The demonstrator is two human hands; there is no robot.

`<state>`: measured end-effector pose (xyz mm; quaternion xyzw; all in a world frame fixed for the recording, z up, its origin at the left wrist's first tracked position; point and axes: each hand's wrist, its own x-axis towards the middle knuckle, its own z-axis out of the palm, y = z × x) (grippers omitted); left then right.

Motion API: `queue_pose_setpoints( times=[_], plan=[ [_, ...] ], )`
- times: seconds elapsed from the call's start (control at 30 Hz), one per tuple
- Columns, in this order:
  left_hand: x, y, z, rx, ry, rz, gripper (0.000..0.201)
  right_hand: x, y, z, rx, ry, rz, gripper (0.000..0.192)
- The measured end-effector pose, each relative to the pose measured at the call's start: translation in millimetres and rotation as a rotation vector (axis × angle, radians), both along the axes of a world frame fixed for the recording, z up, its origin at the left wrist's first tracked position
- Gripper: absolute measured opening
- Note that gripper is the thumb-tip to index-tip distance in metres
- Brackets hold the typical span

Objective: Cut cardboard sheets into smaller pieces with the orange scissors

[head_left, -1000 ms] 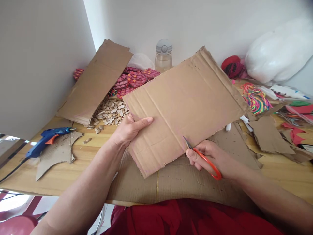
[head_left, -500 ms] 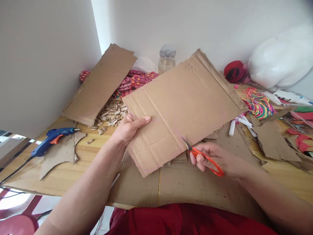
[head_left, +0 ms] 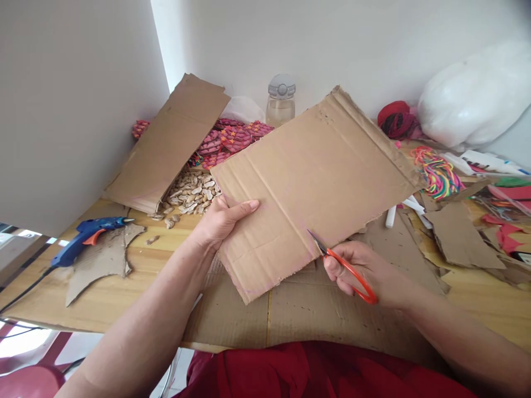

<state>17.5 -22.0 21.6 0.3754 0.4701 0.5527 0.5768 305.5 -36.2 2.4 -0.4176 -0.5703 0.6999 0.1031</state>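
Note:
A tilted brown cardboard sheet (head_left: 307, 171) with crease lines is held up above the table. My left hand (head_left: 226, 221) grips its left edge, thumb on the upper face and the other fingers hidden underneath. In my right hand (head_left: 352, 268) is a pair of scissors (head_left: 348, 271) with orange handles. The blades lie at the sheet's lower edge, one blade over the top face, its tip near a crease. Faint pink lines run on the cardboard close to the blades.
A blue glue gun (head_left: 89, 237) lies at left on a cardboard scrap (head_left: 102, 268). Peanut shells (head_left: 193, 190), a leaning cardboard piece (head_left: 170, 141) and a bottle (head_left: 281, 102) stand behind. Colourful cords (head_left: 440, 174), a white bag (head_left: 473, 99) and cardboard scraps (head_left: 462, 235) are at right.
The cardboard sheet and both hands have shifted very slightly. The scissors stay at the same edge, and the whole view has moved a little.

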Motion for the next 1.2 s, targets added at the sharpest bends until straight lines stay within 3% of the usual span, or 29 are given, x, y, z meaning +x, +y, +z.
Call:
queue_pose_setpoints(
  times=[0.23, 0.57, 0.7, 0.9, 1.2],
  plan=[
    [1, 1, 0.2, 0.005, -0.002, -0.001, 0.061, 1, 3, -4.8, 0.002, -0.074, -0.014, 0.055],
    [0, 1, -0.6, -0.018, 0.002, 0.019, 0.055, -4, 0, 3.6, -0.006, -0.038, -0.1, 0.046],
    [3, 0, -2.8, -0.088, 0.0, 0.078, 0.043, -6, 0, 5.3, 0.113, -0.102, -0.12, 0.044],
    [0, 2, -2.9, -0.12, -0.103, 0.119, 0.042, -7, 1, 13.6, 0.388, -0.283, -0.029, 0.049],
    [-3, 2, -10.3, -0.047, -0.017, 0.04, 0.07, -7, 2, 12.6, 0.496, -0.339, 0.052, 0.052]
  ],
)
